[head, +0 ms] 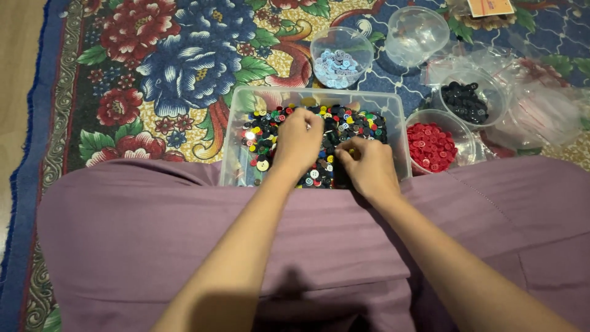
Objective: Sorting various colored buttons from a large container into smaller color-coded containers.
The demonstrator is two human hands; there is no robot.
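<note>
While both your hands dig in the clear tub of mixed buttons at frame centre, left hand curled loosely, right hand seems pinching a yellow button; next, lift it cleanly.

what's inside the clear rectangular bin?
The clear bin holds mixed-colour buttons. The left hand and right hand cover the middle; buttons beneath them are hidden.

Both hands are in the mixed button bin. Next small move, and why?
Probably lift the right hand toward a sorting cup: its fingertips seem to pinch a yellow button, though no yellow cup shows. The left hand lies flat on the mixed buttons.
</note>
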